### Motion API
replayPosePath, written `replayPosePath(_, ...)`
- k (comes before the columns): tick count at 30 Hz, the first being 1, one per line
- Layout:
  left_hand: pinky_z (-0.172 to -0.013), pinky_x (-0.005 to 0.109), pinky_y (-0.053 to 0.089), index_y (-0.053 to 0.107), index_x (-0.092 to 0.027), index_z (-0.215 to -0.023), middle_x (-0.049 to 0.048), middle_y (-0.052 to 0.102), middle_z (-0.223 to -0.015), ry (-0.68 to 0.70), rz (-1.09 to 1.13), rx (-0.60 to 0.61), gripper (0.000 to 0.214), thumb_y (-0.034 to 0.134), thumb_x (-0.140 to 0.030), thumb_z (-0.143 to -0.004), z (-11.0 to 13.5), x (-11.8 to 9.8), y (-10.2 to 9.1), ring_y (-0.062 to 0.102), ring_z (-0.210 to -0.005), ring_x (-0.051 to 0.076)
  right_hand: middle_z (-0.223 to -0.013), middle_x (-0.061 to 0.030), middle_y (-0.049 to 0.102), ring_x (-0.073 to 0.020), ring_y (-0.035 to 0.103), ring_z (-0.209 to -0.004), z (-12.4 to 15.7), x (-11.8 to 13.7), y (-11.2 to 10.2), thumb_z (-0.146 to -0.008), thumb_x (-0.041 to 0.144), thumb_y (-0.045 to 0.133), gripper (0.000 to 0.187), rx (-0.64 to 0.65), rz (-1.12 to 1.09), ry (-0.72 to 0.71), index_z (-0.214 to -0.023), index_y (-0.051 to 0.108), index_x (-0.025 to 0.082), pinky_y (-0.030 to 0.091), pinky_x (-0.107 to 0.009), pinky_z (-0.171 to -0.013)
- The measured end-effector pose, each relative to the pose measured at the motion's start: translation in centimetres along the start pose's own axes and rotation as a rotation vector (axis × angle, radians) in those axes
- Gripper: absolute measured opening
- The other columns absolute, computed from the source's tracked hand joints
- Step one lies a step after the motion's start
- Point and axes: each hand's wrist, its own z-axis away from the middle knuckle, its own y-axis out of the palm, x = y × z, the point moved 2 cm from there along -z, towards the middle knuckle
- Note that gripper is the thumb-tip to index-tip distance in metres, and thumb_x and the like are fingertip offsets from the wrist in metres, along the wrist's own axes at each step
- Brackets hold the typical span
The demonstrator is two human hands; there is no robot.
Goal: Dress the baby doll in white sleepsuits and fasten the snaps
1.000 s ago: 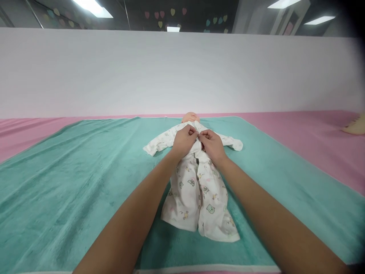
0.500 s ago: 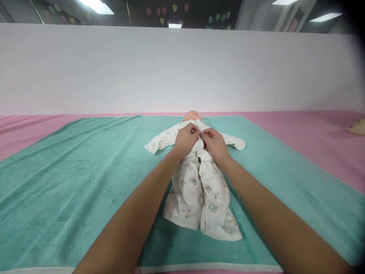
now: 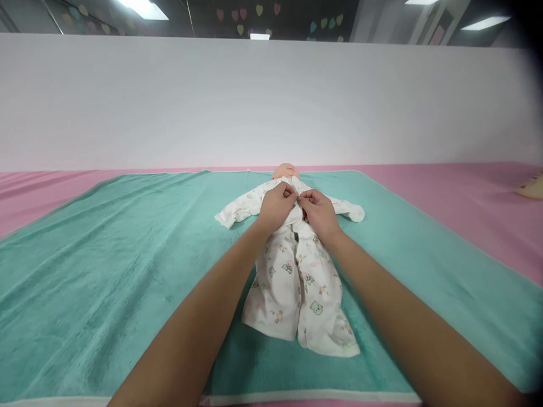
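A baby doll (image 3: 285, 170) lies on its back, its head at the far end, dressed in a white baby romper (image 3: 283, 282) printed with small animals. The romper's sleeves stretch out to both sides, and a dark gap shows at its front seam below the chest. My left hand (image 3: 278, 206) pinches the front edge of the romper at the chest. Close beside it, my right hand (image 3: 319, 212) pinches the opposite edge, fingertips nearly meeting the left ones. Any fastener between the fingertips is too small to make out.
Beneath the doll spreads a teal blanket (image 3: 127, 271) with a white hem, laid over a pink cloth (image 3: 466, 203). A white partition (image 3: 254, 102) rises behind. At the far right edge lies a beige object (image 3: 531, 187), partly cut off.
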Motion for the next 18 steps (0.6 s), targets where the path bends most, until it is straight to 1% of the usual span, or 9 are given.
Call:
replayPosePath(9,-0.061,0.025,0.04,0.053,-0.021,-0.072,-0.0032,0.059,-0.065,0.012,-0.009,-0.006,0.008,0.05,-0.026,-0.078,-0.12,0.18,0.08,0.055,-0.063,0.012,-0.048,0.0045,0.049,-0.0094,0.041,-0.042,0.07,-0.03,0.05,-0.074,0.035,0.056,0.015,-0.002,0.01,-0.011,-0.075,0.057,0.02,0.032,-0.021,-0.041)
replayPosePath(18,-0.062,0.025,0.04,0.054,-0.021,-0.074,-0.0026,0.06,-0.069,0.017,-0.019,-0.003,0.008,0.05,-0.027,-0.078,-0.17,0.37,0.08,0.055,-0.066,0.012,-0.049,0.0045,0.049,-0.0096,0.042,-0.043,0.11,0.16,0.03,-0.075,0.034,0.056,0.014,-0.005,0.019,-0.005,-0.075,0.058,0.02,0.033,-0.022,-0.042)
